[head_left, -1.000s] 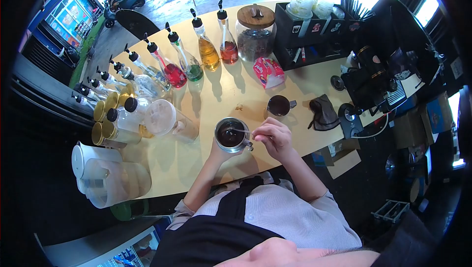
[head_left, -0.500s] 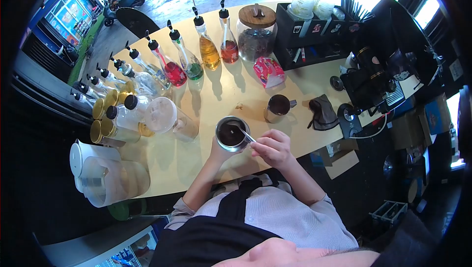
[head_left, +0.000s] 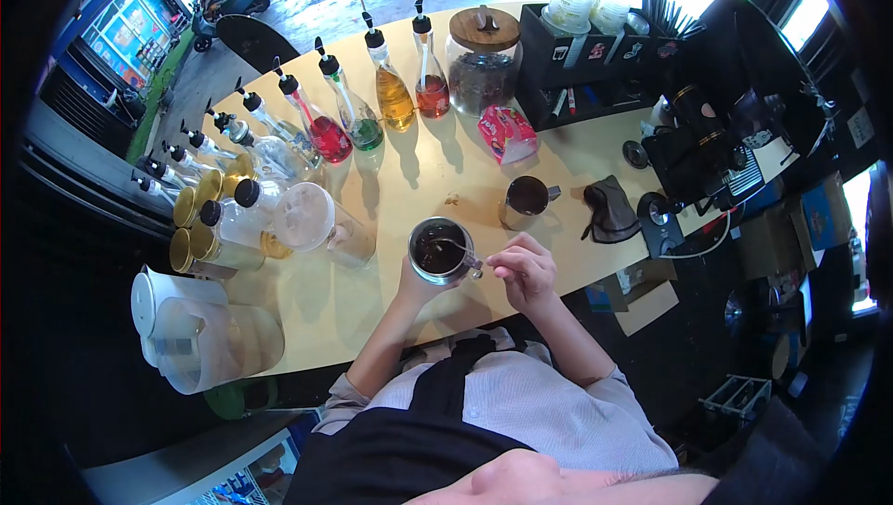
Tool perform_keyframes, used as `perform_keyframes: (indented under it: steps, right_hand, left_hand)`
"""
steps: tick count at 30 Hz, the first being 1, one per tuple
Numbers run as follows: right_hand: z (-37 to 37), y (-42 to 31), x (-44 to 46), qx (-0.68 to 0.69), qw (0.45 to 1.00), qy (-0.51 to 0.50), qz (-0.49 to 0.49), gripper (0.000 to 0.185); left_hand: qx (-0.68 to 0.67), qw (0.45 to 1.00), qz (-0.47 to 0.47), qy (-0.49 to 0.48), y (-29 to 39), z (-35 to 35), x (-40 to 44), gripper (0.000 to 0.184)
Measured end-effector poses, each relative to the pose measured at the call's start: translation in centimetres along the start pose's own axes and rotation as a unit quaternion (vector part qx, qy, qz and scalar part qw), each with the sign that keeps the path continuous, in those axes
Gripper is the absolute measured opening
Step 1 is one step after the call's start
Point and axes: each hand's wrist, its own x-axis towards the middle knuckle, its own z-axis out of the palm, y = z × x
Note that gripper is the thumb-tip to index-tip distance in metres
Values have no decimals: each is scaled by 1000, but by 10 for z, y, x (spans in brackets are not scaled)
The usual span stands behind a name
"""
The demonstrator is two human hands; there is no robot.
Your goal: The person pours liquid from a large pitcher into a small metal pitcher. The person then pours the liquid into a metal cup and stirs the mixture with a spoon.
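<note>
At the centre of the frame, the left hand (head_left: 417, 285) is closed around a metal cup (head_left: 426, 270), with its fingers mostly hidden behind the cup's side. Dark liquid fills part of the cup, and its handle points to the lower right. Whether the base touches the worktop (head_left: 419, 193) cannot be told.

Just right of it, the right hand (head_left: 526, 271) pinches the end of a spoon (head_left: 458, 245) between thumb and fingertips; the spoon slants over the cup's rim, its far end in the liquid.

Above the right hand, a mug (head_left: 526, 198) with dark contents stands upright, its handle towards the right of the frame. A black cloth (head_left: 611, 211) lies to the right of the mug. Higher up, a pink packet (head_left: 508, 136) lies in front of a wooden-lidded jar (head_left: 484, 77), and a black organiser (head_left: 595, 63) stands at the upper right. Bottles (head_left: 396, 107) with pour spouts curve from the top centre to the left, and a tub (head_left: 305, 215) stands left of the cup. Two pitchers (head_left: 221, 342) sit at the lower left.
</note>
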Motion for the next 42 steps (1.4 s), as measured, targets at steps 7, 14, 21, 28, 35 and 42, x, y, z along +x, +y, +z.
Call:
perform_keyframes:
  steps: [7,14,21,28,35,42]
  right_hand:
    - [2,-3,3,3,1000,-12,19,16]
    - [5,-6,5,-52,997,-34,-41,18]
    - [3,-8,-1,-77,992,-40,-91,21]
    - [-8,-7,0,-67,992,-52,-92,21]
    - [-15,-5,4,-42,991,-90,-93,21]
    - [-25,4,11,-26,989,-113,-90,21]
  left_hand:
    - [3,1000,-5,-6,4,0,1,64]
    - [-29,999,-1,13,1,1,0,64]
    - [-39,998,-44,25,11,8,-3,61]
    - [70,993,-73,55,26,17,-12,44]
    - [48,993,-75,74,29,25,-13,44]
    - [-7,991,-68,117,27,37,-12,46]
